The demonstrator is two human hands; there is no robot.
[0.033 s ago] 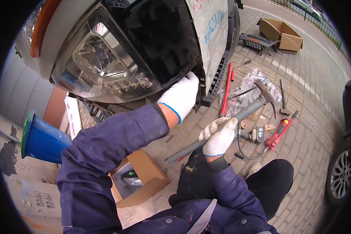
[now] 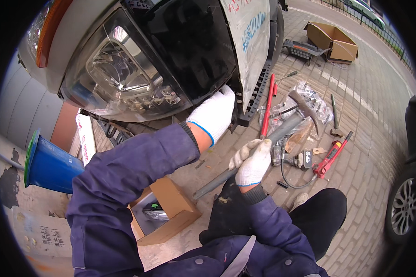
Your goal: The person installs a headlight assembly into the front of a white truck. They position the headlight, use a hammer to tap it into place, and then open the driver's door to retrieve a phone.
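Observation:
My left hand [image 2: 213, 114], in a white knit glove with blue trim, is at the lower corner of a vehicle's black front panel [image 2: 192, 51]. Its fingers are curled against the edge, and what they hold there is hidden. A large clear headlight [image 2: 125, 69] lies to the left of that panel. In my gloved right hand [image 2: 253, 165] is the long grey handle of a pick hammer [image 2: 284, 128]. The fingers wrap around mid-handle. Its curved rusty head [image 2: 304, 107] points to the upper right, above the paving; the other end reaches down left past my knee.
An open carton [image 2: 171, 210] with a lamp inside stands by my left arm, near a blue bucket [image 2: 55, 161]. To the right lie a red bar [image 2: 267, 108], plastic wrap [image 2: 316, 104], a cordless tool [image 2: 301, 159], a red hydraulic pump [image 2: 328, 159] and a small hammer [image 2: 336, 117].
My right hand has shifted slightly left and down, and the pick hammer's head has swung left and a little down with it. My left hand stays at the panel corner.

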